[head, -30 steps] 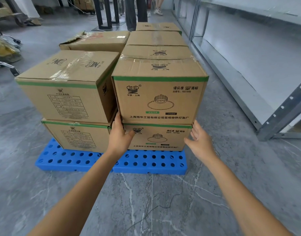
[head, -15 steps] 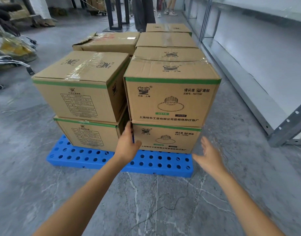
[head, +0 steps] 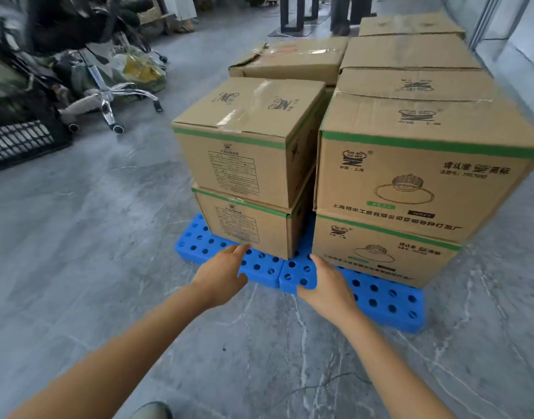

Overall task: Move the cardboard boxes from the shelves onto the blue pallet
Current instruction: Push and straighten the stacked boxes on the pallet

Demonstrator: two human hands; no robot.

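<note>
Several cardboard boxes with green stripes stand two high on the blue pallet (head: 380, 300). The near left stack has an upper box (head: 244, 140) on a lower box (head: 244, 225). The near right stack has an upper box (head: 416, 173) with a lamp drawing on a lower box (head: 377, 249). My left hand (head: 221, 275) hovers low over the pallet's front edge, fingers relaxed, fingertips close to the lower left box. My right hand (head: 326, 285) is also over the pallet edge, fingers loosely extended toward the lower right box. Neither holds anything.
More boxes (head: 410, 52) fill the back of the pallet. Office chairs (head: 108, 101) and dark clutter crowd the left. A metal shelf frame (head: 483, 22) runs along the far right. Black stand legs (head: 293, 16) stand behind. My shoe (head: 150, 411) shows at the bottom.
Both hands have dropped from the right stack's seam down to the pallet's front edge and shifted left. The view has swung left, so the stacks now sit to the right.
</note>
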